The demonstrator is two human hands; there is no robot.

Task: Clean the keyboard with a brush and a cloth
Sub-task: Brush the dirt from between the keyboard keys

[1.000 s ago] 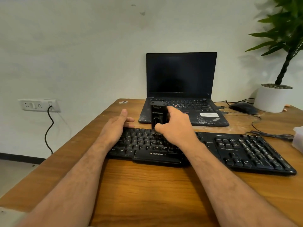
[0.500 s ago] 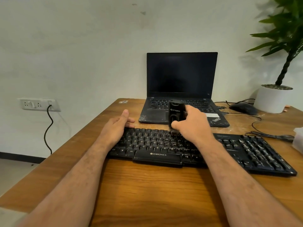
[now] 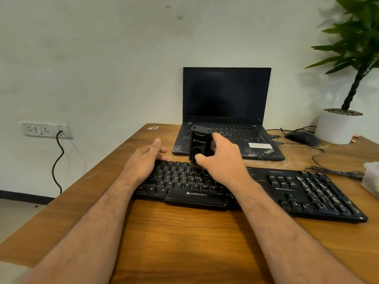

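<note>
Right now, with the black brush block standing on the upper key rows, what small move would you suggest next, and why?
Probably sweep the black brush block sideways toward the number pad. The right hand grips it upright over the black Zebronics keyboard, while the left hand rests on the left end.

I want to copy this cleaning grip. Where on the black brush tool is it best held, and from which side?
Hold the black brush tool round its lower body, coming from the right as the right hand does: thumb on the near face, fingers behind. It stands upright on the keyboard, so a low side grip probably gives better control. The left hand rests on the keyboard's left end.
</note>
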